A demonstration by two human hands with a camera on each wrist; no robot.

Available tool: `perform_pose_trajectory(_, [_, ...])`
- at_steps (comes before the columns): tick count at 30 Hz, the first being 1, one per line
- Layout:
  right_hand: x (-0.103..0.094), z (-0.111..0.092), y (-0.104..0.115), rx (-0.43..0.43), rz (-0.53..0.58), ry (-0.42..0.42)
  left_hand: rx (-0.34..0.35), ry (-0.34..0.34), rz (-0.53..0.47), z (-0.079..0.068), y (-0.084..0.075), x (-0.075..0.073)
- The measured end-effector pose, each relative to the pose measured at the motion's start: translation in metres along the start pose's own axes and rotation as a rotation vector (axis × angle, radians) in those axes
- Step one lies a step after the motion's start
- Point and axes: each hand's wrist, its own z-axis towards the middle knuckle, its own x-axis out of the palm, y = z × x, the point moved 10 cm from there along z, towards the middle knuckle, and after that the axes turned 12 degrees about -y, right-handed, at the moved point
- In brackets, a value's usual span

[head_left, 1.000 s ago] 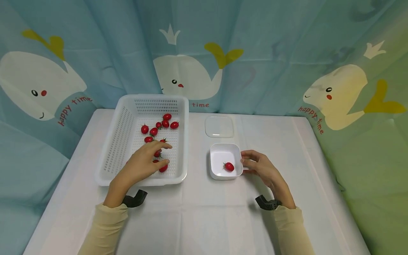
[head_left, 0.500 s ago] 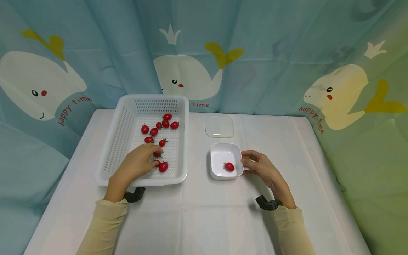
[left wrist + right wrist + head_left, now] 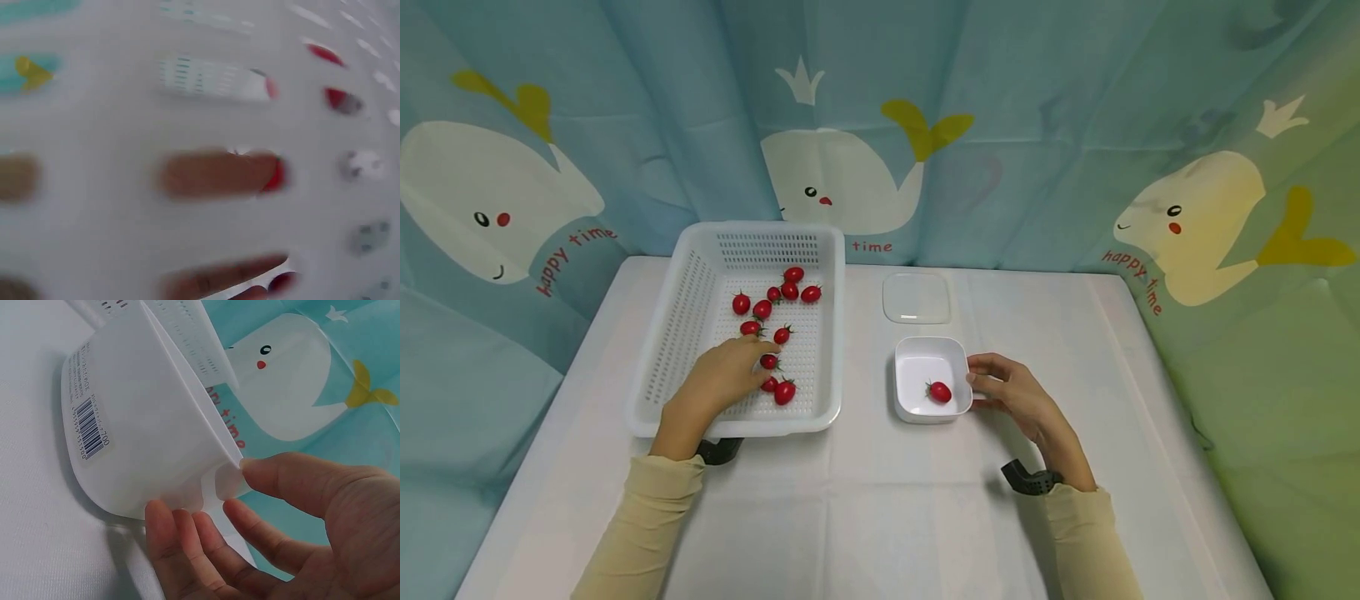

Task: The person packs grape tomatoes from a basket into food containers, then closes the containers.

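The left hand (image 3: 722, 375) reaches into the basket (image 3: 837, 333), fingers parted about a tomato (image 3: 769, 362), whether pinching I cannot tell; the right hand (image 3: 1018, 396), fingers spread, touches the bowl (image 3: 931, 417).

Head view looks down on the white box (image 3: 921, 367); right-wrist view, close beside, shares it; left-wrist view, close, leftward.

Eleven tomatoes (image 3: 762, 310) show by your left hand (image 3: 721, 375) in one basket (image 3: 836, 350); one bowl (image 3: 916, 367), holding a twelfth tomato (image 3: 939, 392), touches your right hand (image 3: 1018, 397), one lid (image 3: 916, 298) beyond.
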Motion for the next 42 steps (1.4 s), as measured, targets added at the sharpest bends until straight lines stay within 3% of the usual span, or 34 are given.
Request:
perform_pose_trajectory(11, [0.000, 0.000, -0.001, 0.007, 0.004, 0.002, -0.027, 0.032, 0.021, 0.002, 0.006, 0.009])
perform_pose_trajectory(20, [0.001, -0.001, 0.000, 0.000, 0.007, 0.012, -0.025, 0.017, 0.015, 0.002, 0.003, 0.005])
perform_pose_trajectory(34, [0.001, -0.001, 0.000, -0.001, 0.004, 0.012, -0.015, -0.103, -0.053, -0.009, -0.003, -0.010])
perform_pose_trajectory(42, [0.001, -0.001, 0.001, -0.007, 0.003, 0.009, -0.007, -0.159, -0.202, -0.020, -0.016, -0.022])
